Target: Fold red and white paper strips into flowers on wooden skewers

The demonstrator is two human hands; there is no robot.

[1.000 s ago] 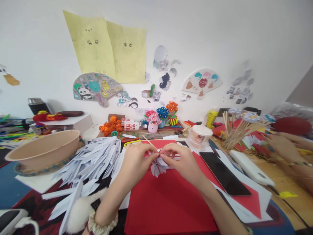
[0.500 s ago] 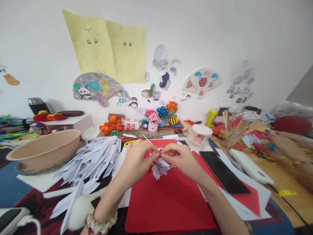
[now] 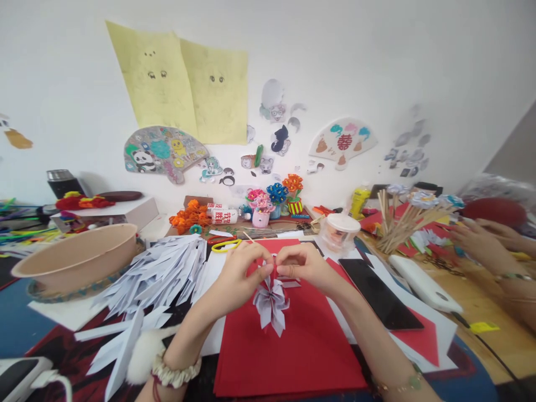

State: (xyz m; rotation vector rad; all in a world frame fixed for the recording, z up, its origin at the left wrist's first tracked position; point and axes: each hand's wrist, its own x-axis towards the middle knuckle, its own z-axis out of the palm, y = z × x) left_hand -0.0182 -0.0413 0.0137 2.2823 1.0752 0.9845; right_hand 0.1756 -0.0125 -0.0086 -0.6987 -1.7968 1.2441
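Note:
Both hands are raised over a stack of red paper (image 3: 293, 352), their fingertips pinched close together. My left hand (image 3: 243, 276) is closed, and a thin wooden stick (image 3: 248, 237) pokes out above its fingers. My right hand (image 3: 305, 265) is closed in a pinch just beside it; what lies between its fingertips is too small to make out. Right below the fingertips hangs a flower of folded white paper (image 3: 271, 304), petals spread downward. How the flower is held is hidden by the fingers.
Left of the hands lie a heap of folded white paper strips (image 3: 154, 273) and a beige basin (image 3: 75, 254). Yellow-handled scissors (image 3: 226, 244) lie behind. To the right are a black phone (image 3: 379, 293), a white power bank (image 3: 425, 283), a lidded cup (image 3: 341, 226) and another person's hands (image 3: 481, 243).
The paper flower now hangs lower and shows more fully beneath my fingers. My fingertips have drawn slightly apart, and the view has shifted a little.

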